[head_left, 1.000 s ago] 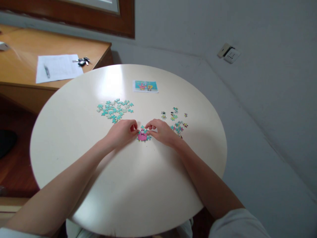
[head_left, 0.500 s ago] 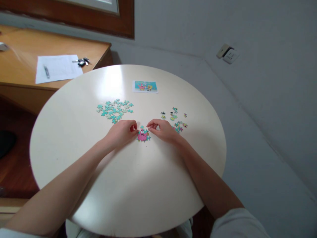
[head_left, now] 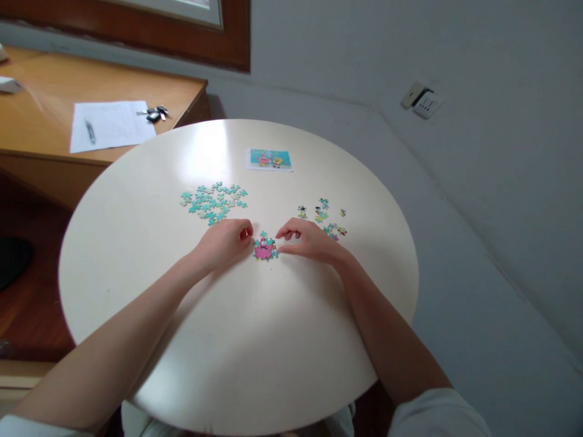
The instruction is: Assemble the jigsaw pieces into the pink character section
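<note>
Partly assembled: pink cluster. Teal pieces, multicoloured pieces lie loose. Left fingers curled, hold unclear; right fingers parted, empty.

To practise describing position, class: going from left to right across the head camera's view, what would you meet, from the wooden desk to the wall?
Dark pen → keys → turquoise loose pieces → joined pink puzzle section → mixed-colour loose pieces → white wall socket.
</note>
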A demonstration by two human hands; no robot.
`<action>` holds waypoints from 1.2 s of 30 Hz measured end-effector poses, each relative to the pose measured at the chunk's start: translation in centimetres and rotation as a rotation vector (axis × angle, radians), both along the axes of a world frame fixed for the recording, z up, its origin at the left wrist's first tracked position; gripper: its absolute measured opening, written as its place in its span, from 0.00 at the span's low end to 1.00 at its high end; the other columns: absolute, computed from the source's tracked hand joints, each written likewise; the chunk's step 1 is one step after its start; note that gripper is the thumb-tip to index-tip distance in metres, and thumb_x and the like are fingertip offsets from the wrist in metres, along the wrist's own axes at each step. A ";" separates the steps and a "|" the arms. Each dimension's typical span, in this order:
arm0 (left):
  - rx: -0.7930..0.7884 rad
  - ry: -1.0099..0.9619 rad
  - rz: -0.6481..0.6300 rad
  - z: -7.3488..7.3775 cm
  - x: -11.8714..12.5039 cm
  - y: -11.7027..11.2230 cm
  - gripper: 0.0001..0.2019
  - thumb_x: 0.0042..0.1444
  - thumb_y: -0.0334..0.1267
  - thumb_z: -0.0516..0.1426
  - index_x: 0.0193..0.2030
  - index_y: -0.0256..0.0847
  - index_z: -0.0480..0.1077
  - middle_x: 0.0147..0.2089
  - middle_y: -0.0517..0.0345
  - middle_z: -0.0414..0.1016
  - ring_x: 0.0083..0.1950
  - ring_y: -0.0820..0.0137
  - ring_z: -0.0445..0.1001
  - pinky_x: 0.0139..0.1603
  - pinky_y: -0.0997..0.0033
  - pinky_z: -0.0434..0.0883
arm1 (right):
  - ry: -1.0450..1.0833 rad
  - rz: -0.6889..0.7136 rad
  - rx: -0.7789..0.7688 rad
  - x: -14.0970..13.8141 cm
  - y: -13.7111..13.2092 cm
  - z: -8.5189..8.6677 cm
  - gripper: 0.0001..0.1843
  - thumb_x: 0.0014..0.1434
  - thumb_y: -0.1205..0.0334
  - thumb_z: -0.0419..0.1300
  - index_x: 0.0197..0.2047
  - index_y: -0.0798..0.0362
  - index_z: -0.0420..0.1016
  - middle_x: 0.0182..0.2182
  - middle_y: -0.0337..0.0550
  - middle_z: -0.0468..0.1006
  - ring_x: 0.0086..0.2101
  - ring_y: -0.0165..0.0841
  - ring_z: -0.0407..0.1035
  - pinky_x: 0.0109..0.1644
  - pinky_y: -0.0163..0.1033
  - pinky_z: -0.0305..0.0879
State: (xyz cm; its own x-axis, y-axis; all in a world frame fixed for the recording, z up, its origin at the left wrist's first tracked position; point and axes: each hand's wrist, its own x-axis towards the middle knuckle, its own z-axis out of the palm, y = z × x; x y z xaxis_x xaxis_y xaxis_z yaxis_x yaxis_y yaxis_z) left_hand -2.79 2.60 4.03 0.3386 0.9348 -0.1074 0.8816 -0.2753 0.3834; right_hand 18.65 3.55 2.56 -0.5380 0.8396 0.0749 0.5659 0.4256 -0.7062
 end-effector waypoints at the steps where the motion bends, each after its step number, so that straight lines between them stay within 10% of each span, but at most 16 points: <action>1: -0.003 -0.002 0.001 0.1 0.0 0.0 0.10 0.50 0.36 0.49 0.32 0.40 0.71 0.30 0.55 0.75 0.30 0.67 0.70 0.28 0.73 0.61 | -0.011 0.011 -0.002 0.0 -0.1 0.1 0.12 0.44 0.64 0.67 0.35 0.55 0.75 0.33 0.41 0.74 0.32 0.29 0.68 0.38 0.35 0.63; 18: -0.151 -0.087 -0.142 0.2 -1.0 0.1 0.20 0.42 0.49 0.59 0.41 0.43 0.68 0.38 0.55 0.71 0.39 0.64 0.70 0.37 0.70 0.66 | -0.065 0.046 -0.007 -0.1 -0.4 0.3 0.15 0.45 0.64 0.67 0.38 0.54 0.75 0.35 0.42 0.71 0.35 0.31 0.67 0.41 0.37 0.64; 36: -0.107 -0.052 -0.131 0.2 -0.3 -0.1 0.15 0.44 0.42 0.56 0.39 0.40 0.68 0.38 0.53 0.72 0.38 0.64 0.71 0.37 0.70 0.66 | -0.055 0.039 0.000 -0.2 -0.2 0.0 0.14 0.45 0.65 0.67 0.38 0.55 0.74 0.33 0.41 0.71 0.34 0.30 0.66 0.42 0.37 0.63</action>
State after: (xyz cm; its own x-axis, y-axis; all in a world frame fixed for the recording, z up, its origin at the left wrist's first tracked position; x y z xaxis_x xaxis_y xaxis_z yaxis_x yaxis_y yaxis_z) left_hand -3.05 2.45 4.21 0.4643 0.8666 -0.1828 0.8192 -0.3418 0.4604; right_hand 18.42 3.37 2.53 -0.5733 0.8181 0.0447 0.5870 0.4481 -0.6743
